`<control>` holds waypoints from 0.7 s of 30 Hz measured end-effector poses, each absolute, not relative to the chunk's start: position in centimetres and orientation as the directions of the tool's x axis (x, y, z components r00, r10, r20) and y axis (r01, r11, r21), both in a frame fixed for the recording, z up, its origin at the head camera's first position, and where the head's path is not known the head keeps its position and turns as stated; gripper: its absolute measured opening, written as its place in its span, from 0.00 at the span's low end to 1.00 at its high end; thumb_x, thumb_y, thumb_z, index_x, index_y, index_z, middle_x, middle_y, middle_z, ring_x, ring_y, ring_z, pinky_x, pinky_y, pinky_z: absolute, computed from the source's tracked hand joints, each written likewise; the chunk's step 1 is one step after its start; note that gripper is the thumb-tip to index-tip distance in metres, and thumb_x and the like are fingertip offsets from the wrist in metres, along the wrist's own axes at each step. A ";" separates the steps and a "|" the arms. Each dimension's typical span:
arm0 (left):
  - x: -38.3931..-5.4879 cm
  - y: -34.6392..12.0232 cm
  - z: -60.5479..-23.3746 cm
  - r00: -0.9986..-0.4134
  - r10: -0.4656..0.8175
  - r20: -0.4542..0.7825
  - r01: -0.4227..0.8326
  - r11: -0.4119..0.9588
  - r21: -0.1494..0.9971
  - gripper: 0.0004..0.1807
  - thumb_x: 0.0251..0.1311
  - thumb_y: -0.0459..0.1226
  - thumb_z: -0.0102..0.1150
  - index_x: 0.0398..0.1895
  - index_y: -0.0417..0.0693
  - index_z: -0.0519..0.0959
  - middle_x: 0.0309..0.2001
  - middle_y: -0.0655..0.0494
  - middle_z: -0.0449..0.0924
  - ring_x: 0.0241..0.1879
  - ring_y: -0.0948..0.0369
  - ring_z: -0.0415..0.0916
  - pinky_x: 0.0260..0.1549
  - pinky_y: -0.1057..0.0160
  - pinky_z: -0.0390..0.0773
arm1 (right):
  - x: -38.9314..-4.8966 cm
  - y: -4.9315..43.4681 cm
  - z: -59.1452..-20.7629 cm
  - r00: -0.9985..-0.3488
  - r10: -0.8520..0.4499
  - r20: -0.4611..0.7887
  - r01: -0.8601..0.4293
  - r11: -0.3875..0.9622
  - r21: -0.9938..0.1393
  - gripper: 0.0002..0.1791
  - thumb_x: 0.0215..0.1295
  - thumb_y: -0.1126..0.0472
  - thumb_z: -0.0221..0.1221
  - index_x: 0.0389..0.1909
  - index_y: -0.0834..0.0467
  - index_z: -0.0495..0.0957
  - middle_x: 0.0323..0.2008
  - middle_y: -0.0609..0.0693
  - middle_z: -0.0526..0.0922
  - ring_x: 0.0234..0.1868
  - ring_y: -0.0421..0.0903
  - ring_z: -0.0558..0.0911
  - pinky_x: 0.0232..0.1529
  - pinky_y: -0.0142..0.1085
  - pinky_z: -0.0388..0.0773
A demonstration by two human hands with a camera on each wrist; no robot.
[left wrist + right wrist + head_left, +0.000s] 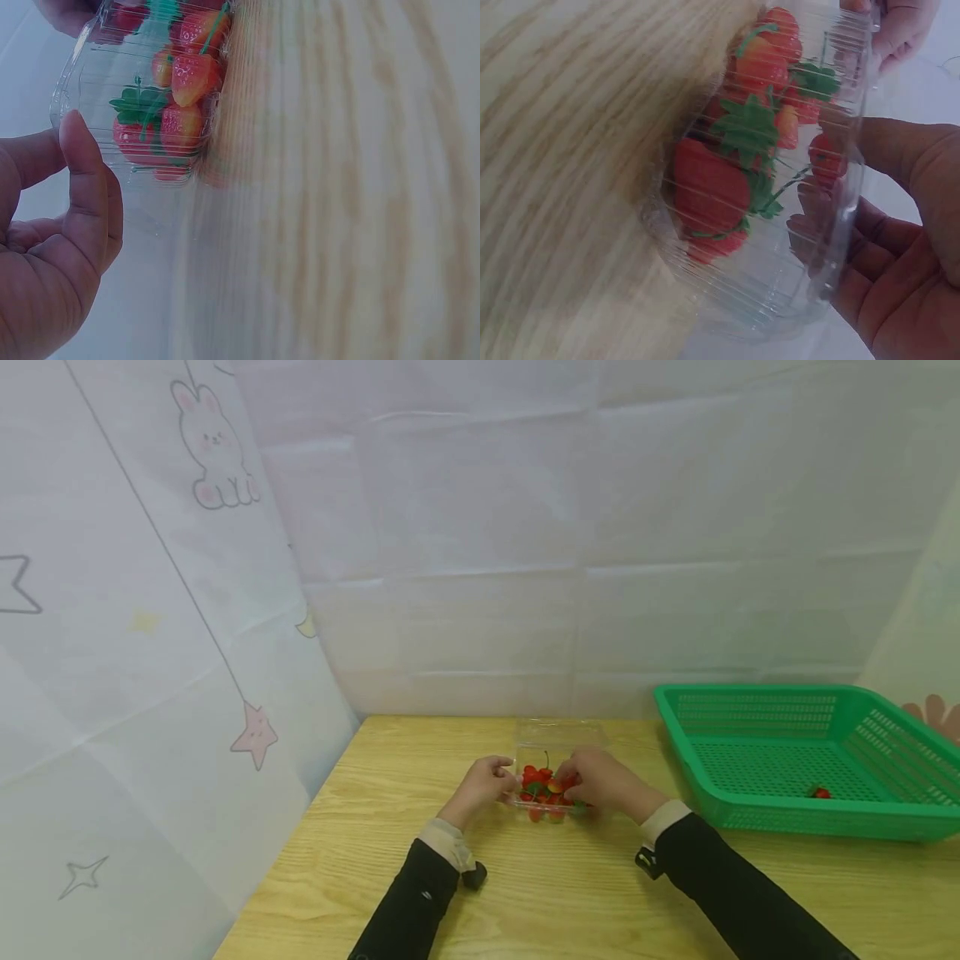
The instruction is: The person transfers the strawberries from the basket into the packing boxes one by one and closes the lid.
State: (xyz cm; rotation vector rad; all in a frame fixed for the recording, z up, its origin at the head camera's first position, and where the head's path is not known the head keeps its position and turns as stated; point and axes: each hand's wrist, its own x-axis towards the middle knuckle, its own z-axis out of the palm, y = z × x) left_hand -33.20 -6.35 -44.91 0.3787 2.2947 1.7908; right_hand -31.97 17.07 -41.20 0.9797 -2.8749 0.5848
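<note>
A clear plastic box with its lid raised at the back stands on the table, holding several red strawberries with green leaves and stems. At its left side my left hand pinches the rim between thumb and forefinger, as the left wrist view shows. From the right, my right hand reaches over the rim into the box. Seen through the clear wall in the right wrist view, its thumb and fingers pinch a small red strawberry above the others. The fingertips are partly blurred by the ridged plastic.
To the right stands a green plastic basket with perforated sides, and one small red fruit lies in it near the front. The wooden table meets a white sheet behind the box. Another patterned sheet hangs at the left.
</note>
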 end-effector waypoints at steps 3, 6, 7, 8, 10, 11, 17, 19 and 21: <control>-33.2 -6.3 -44.9 -0.946 0.323 -0.005 0.076 0.238 0.968 0.29 0.65 0.33 0.61 0.66 0.30 0.65 0.34 0.47 0.78 0.26 0.59 0.78 0.34 0.54 0.84 | -32.0 16.8 -41.5 -0.806 -0.572 0.150 -0.586 0.737 -0.336 0.08 0.54 0.67 0.71 0.36 0.57 0.88 0.31 0.44 0.82 0.35 0.44 0.76 0.36 0.39 0.78; -33.3 -6.3 -45.0 -0.948 0.319 -0.009 0.073 0.246 0.967 0.29 0.65 0.33 0.61 0.66 0.31 0.66 0.34 0.47 0.78 0.26 0.59 0.79 0.34 0.56 0.84 | -32.2 16.6 -41.8 -0.812 -0.569 0.132 -0.576 0.744 -0.339 0.09 0.53 0.67 0.72 0.36 0.57 0.88 0.32 0.45 0.84 0.35 0.44 0.78 0.38 0.40 0.80; -33.3 -6.3 -45.0 -0.948 0.319 -0.008 0.076 0.250 0.965 0.29 0.65 0.33 0.61 0.66 0.30 0.65 0.34 0.47 0.78 0.26 0.58 0.79 0.33 0.56 0.84 | -32.2 16.5 -41.8 -0.815 -0.567 0.121 -0.570 0.746 -0.343 0.09 0.53 0.67 0.72 0.36 0.57 0.87 0.32 0.45 0.84 0.35 0.44 0.79 0.38 0.40 0.80; -33.3 -6.3 -45.0 -0.948 0.318 -0.009 0.076 0.252 0.965 0.29 0.65 0.33 0.60 0.67 0.30 0.65 0.34 0.47 0.78 0.26 0.58 0.79 0.33 0.56 0.84 | -32.2 16.4 -41.8 -0.817 -0.565 0.111 -0.565 0.749 -0.347 0.09 0.53 0.68 0.71 0.35 0.57 0.87 0.33 0.45 0.84 0.34 0.44 0.79 0.38 0.40 0.80; -33.2 -6.3 -45.0 -0.949 0.316 -0.011 0.074 0.256 0.964 0.29 0.66 0.32 0.60 0.67 0.30 0.65 0.34 0.47 0.78 0.27 0.58 0.79 0.33 0.57 0.84 | -32.2 16.2 -41.9 -0.822 -0.562 0.094 -0.556 0.754 -0.350 0.08 0.53 0.68 0.71 0.35 0.57 0.87 0.33 0.46 0.85 0.33 0.43 0.80 0.38 0.40 0.81; -33.3 -6.3 -45.0 -0.948 0.317 -0.009 0.077 0.256 0.964 0.29 0.66 0.32 0.60 0.67 0.30 0.65 0.34 0.47 0.78 0.27 0.58 0.79 0.33 0.57 0.84 | -32.2 16.2 -41.9 -0.824 -0.560 0.085 -0.551 0.757 -0.351 0.08 0.53 0.68 0.71 0.34 0.57 0.87 0.33 0.46 0.85 0.33 0.43 0.80 0.37 0.40 0.81; -33.2 -6.2 -44.9 -0.949 0.316 -0.010 0.071 0.244 0.967 0.28 0.66 0.31 0.60 0.67 0.30 0.65 0.35 0.46 0.77 0.28 0.57 0.79 0.33 0.56 0.84 | -32.1 15.9 -41.9 -0.827 -0.558 0.074 -0.551 0.775 -0.309 0.07 0.53 0.68 0.71 0.32 0.54 0.86 0.31 0.45 0.84 0.33 0.44 0.81 0.37 0.42 0.81; -33.2 -6.2 -44.9 -0.950 0.313 -0.013 0.067 0.244 0.967 0.28 0.65 0.31 0.60 0.67 0.31 0.66 0.36 0.46 0.77 0.28 0.57 0.79 0.33 0.56 0.84 | -32.1 15.8 -42.0 -0.829 -0.555 0.072 -0.549 0.781 -0.298 0.07 0.53 0.67 0.72 0.32 0.54 0.86 0.31 0.44 0.84 0.33 0.45 0.81 0.37 0.42 0.81; -33.2 -6.2 -44.9 -0.950 0.312 -0.010 0.069 0.242 0.968 0.28 0.65 0.31 0.60 0.66 0.31 0.66 0.36 0.46 0.77 0.28 0.58 0.79 0.33 0.55 0.84 | -32.1 15.8 -42.0 -0.827 -0.557 0.073 -0.552 0.782 -0.290 0.07 0.52 0.67 0.72 0.31 0.53 0.86 0.31 0.44 0.84 0.33 0.45 0.81 0.37 0.42 0.81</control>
